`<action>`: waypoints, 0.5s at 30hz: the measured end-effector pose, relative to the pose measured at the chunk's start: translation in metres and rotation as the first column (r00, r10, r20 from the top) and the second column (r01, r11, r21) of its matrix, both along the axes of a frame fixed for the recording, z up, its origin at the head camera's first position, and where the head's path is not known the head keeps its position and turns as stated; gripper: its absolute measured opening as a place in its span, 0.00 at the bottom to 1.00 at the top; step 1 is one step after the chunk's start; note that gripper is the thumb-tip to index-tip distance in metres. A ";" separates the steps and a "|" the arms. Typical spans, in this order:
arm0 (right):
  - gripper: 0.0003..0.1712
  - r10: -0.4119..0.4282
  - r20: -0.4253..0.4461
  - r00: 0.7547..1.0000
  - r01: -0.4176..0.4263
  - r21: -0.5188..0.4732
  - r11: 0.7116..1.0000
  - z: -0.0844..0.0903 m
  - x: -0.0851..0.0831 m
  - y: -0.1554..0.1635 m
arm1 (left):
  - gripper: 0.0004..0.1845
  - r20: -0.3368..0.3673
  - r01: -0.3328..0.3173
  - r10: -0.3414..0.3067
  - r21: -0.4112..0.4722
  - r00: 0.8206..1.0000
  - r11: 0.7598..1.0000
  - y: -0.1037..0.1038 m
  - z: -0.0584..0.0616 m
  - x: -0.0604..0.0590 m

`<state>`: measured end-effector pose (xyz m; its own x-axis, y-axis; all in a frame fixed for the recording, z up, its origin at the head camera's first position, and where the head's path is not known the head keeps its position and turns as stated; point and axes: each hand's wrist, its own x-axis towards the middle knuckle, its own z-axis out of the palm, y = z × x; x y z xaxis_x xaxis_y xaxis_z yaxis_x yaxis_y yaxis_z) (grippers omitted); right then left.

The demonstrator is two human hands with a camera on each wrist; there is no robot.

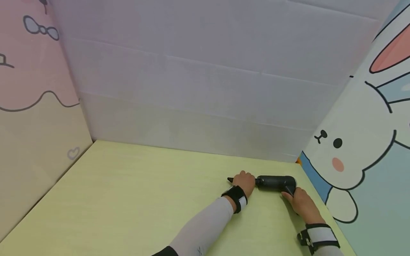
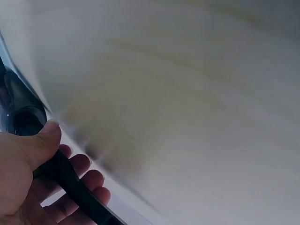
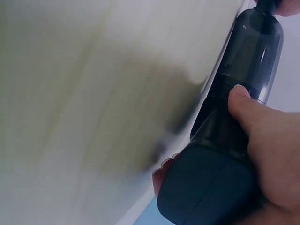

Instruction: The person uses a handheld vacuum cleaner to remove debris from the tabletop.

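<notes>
A black handheld vacuum cleaner (image 1: 272, 182) with a pistol-like handle is held level above the right part of the yellow table. My left hand (image 1: 245, 182) grips its narrow crevice nozzle (image 2: 77, 190), thumb on one side and fingers around the other. The nozzle tip pokes out to the left of that hand in the head view. My right hand (image 1: 302, 204) holds the handle (image 3: 206, 187), the thumb lying along its upper part. In the right wrist view the glossy dust cup (image 3: 246, 51) extends from the handle toward the left hand.
The yellow tabletop (image 1: 128, 199) stretches left and forward. A pale back wall (image 1: 192, 89) closes it off behind. A pink-and-cream panel (image 1: 35, 142) stands on the left, and a rabbit-printed panel (image 1: 378, 206) stands close by the right hand.
</notes>
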<state>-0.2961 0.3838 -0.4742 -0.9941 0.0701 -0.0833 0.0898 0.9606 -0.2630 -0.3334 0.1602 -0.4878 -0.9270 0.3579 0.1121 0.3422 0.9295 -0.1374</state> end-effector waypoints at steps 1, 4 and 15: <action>0.47 0.004 0.001 1.000 -0.004 0.002 1.000 0.000 0.000 0.000 | 0.08 0.005 -0.002 0.002 0.003 1.000 1.000 0.000 0.002 0.000; 0.46 0.010 -0.003 1.000 -0.010 0.005 1.000 0.000 0.001 -0.001 | 0.08 0.012 0.000 0.000 0.004 1.000 1.000 -0.001 0.009 0.003; 0.43 -0.025 0.008 1.000 0.025 0.051 0.998 0.002 0.005 -0.007 | 0.07 0.008 0.000 0.000 -0.027 1.000 1.000 -0.002 0.017 0.004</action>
